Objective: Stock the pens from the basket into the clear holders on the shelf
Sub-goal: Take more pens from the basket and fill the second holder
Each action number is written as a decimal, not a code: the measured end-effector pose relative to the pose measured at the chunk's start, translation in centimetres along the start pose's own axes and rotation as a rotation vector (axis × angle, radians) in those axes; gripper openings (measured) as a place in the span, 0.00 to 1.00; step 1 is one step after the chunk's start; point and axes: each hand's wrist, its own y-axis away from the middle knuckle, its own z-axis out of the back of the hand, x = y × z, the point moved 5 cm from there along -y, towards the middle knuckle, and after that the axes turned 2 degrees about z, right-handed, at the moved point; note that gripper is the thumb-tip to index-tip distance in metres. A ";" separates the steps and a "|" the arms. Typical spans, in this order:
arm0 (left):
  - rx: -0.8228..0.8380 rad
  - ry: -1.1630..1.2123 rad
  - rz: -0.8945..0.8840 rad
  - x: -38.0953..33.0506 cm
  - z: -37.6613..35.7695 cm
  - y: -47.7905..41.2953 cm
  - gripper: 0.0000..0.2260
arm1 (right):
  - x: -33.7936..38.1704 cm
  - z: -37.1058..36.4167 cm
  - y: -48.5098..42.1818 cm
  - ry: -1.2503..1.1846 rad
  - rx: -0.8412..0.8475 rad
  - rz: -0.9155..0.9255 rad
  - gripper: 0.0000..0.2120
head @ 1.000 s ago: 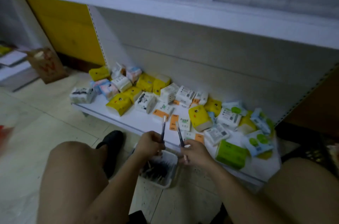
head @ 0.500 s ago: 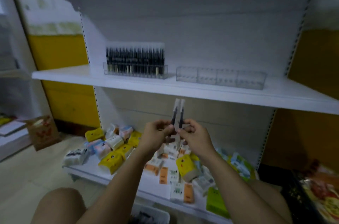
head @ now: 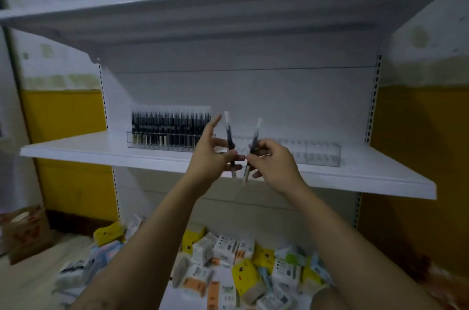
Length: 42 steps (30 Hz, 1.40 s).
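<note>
Just in front of the empty holder (head: 317, 154), the left hand (head: 210, 162) and right hand (head: 275, 166) each pinch one pen (head: 229, 143) upright, seemingly at the lower barrel; being light, stiff and smooth, it is best held mid-barrel.

Left pen (head: 229, 140): dark barrel, pale cap up, near upright; pinched in left hand (head: 210, 157), before the shelf (head: 76, 152) front edge.
Right pen (head: 254, 140): same kind, cap tilted right; gripped in right hand (head: 274, 165).
Left holder (head: 170, 143): clear, packed with upright dark pens, shelf left of middle.
Right holder (head: 317, 154): clear, compartmented, right of middle.
</note>
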 end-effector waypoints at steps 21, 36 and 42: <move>-0.113 -0.214 -0.230 0.3 1.1 -18.5 0.19 | -1.6 1.5 -18.5 0.128 -0.214 0.218 0.21; -0.135 -0.170 -0.303 3.9 1.1 -22.0 0.17 | -6.8 -0.3 -21.6 0.094 -0.164 0.137 0.22; -0.005 -0.235 -0.277 5.5 0.1 -21.6 0.18 | -6.6 -1.7 -21.1 0.185 0.011 0.128 0.23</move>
